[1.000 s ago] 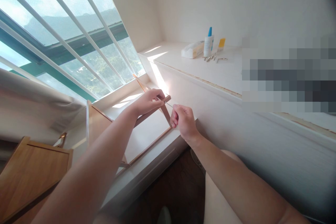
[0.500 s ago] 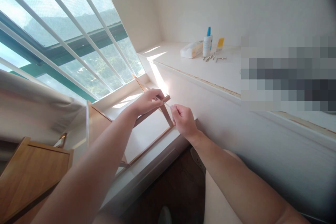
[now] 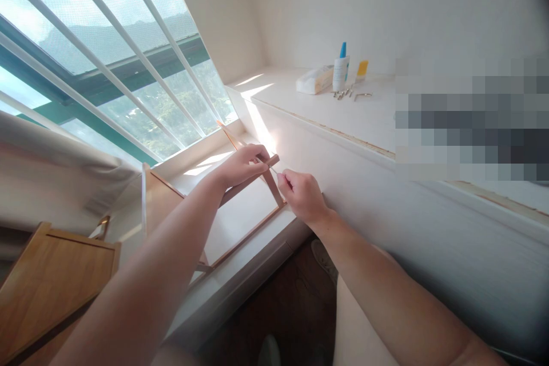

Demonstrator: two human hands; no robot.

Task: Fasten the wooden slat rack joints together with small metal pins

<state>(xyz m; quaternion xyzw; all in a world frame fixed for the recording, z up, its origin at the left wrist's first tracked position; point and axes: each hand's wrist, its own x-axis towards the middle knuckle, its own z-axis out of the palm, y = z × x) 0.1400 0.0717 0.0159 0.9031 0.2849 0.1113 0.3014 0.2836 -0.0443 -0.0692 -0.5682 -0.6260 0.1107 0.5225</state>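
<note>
My left hand (image 3: 244, 167) is closed around the corner of a brown wooden frame (image 3: 270, 187), near the end of its upper rail. My right hand (image 3: 303, 194) is a fist around a thin metal tool (image 3: 273, 170). Only a short length of its shaft shows, reaching to the rail's end beside my left fingers. Its handle is hidden in my fist, so its exact kind cannot be seen. The frame stands on the white window sill, with a flat wooden panel (image 3: 162, 197) at its left side.
A white ledge (image 3: 300, 104) on the right bears a glue bottle with blue cap (image 3: 341, 71), a clear plastic packet (image 3: 315, 80), a yellow item (image 3: 362, 68), several metal screws (image 3: 342, 93) and a bent hex key (image 3: 363, 95). A wooden furniture piece (image 3: 64, 274) stands at lower left, below the barred window.
My right wrist has turned and shifted slightly, with the thin tool still at the rail's end. My left hand keeps its place on the frame.
</note>
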